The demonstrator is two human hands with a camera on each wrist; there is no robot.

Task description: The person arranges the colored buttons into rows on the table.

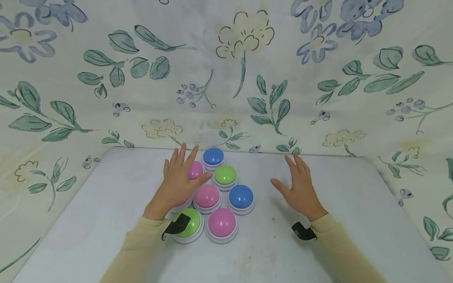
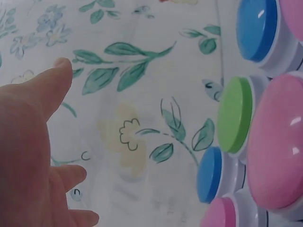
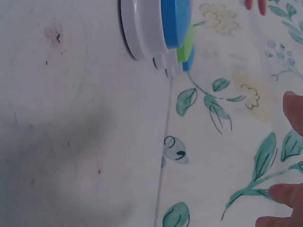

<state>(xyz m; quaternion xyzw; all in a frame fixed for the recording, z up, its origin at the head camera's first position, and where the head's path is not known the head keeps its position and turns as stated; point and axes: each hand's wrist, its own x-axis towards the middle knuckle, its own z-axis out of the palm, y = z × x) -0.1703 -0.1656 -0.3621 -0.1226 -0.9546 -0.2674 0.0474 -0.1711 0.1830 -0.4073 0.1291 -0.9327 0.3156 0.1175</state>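
Several domed push buttons with round white bases stand grouped on the white table. In the head view a blue button (image 1: 213, 156) is farthest back, with a green button (image 1: 225, 175) in front of it. Lower down come a pink button (image 1: 207, 196), another blue button (image 1: 241, 196), a front pink button (image 1: 222, 222) and a front green button (image 1: 190, 223). My left hand (image 1: 177, 181) hovers over the group's left side, fingers spread, partly hiding two pink buttons. To the right of the group, my right hand (image 1: 301, 188) is held above the table, fingers extended and holding nothing.
The white tabletop (image 1: 339, 196) extends to both sides of the buttons. Behind it hangs a flower-patterned cloth (image 1: 198, 59), which also shows along the left and right sides. Black straps (image 1: 304, 231) are on both wrists.
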